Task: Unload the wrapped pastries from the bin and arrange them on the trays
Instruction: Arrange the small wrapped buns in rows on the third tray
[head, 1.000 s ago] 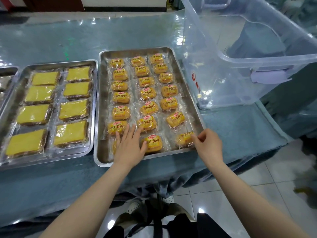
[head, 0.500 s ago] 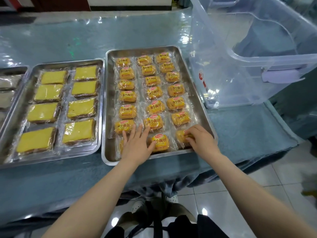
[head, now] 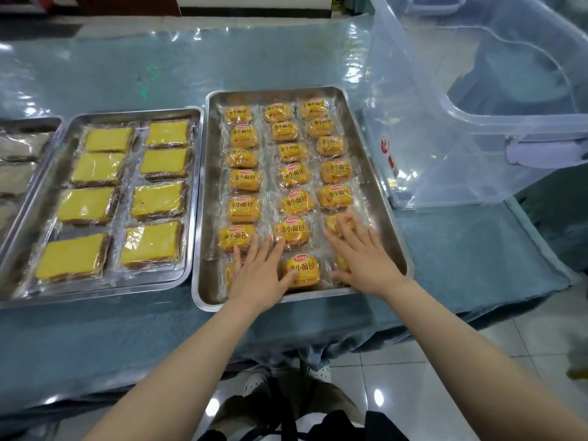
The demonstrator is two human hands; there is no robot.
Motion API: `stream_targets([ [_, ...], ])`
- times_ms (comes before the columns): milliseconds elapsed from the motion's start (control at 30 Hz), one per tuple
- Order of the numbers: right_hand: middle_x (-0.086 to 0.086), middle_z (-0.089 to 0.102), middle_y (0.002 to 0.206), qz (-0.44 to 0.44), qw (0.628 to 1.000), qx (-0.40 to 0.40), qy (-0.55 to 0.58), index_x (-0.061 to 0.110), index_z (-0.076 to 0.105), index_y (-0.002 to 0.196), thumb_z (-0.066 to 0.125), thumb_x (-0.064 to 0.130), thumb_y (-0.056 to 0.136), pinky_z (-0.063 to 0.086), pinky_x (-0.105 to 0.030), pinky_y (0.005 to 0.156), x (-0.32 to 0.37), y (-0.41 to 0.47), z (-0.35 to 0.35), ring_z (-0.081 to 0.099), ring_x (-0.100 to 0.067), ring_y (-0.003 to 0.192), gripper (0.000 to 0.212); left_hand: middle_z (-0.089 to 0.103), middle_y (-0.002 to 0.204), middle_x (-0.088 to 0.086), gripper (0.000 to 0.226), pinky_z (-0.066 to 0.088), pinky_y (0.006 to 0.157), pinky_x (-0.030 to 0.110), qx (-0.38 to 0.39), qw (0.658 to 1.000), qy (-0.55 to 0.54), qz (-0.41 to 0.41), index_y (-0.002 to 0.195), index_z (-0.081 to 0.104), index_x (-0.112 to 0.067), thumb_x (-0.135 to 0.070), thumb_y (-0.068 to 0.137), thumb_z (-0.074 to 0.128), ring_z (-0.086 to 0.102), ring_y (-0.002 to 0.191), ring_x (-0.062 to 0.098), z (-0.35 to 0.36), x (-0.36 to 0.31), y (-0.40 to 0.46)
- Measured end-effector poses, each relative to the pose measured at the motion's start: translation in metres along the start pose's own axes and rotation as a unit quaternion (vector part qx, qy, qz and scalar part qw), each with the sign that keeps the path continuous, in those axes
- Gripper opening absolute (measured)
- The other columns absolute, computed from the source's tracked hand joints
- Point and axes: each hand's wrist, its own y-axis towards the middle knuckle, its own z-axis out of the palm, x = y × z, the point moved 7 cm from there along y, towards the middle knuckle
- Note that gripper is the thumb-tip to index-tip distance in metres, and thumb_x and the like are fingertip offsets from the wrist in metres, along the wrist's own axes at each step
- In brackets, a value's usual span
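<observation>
Shiny steel trays – glossy film wrappers – clear plastic bin.

small wrapped orange buns in three columns filling the right steel tray, yellow cake slices in two columns on middle tray, clear bin at table's right edge

"小面包" on pastry wrappers, red bin sticker unreadable

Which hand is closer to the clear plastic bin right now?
The right hand. It lies flat on the buns at the near right corner of the bun tray, the side next to the clear plastic bin. The left hand rests further left on the same tray.
</observation>
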Motion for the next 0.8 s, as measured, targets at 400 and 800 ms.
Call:
stream_targets([
  [400, 0.001, -0.026, 0.154, 0.023, 1.000, 0.008, 0.015, 0.036, -0.008, 0.148, 0.015, 0.085, 0.074, -0.011, -0.054, 0.110, -0.011, 0.023, 0.007, -0.033, -0.023, 0.138, 0.092, -0.015, 0.152, -0.008, 0.082, -0.020, 0.106, 0.044, 0.013, 0.999, -0.034, 0.006, 0.146, -0.013, -0.038, -0.069, 0.086, 0.033, -0.025, 0.137, 0.014, -0.002, 0.002, 0.002],
  [800, -0.001, -0.027, 0.153, 0.042, 0.997, 0.047, 0.040, 0.023, -0.019, 0.146, 0.016, 0.051, 0.098, -0.006, -0.041, 0.113, -0.030, 0.024, 0.019, -0.027, -0.024, 0.139, 0.066, -0.030, 0.149, 0.008, 0.104, -0.012, 0.110, 0.041, 0.026, 0.997, 0.019, -0.072, 0.142, -0.027, -0.021, -0.086, 0.067, 0.004, -0.027, 0.136, 0.025, -0.016, 0.043, 0.009],
])
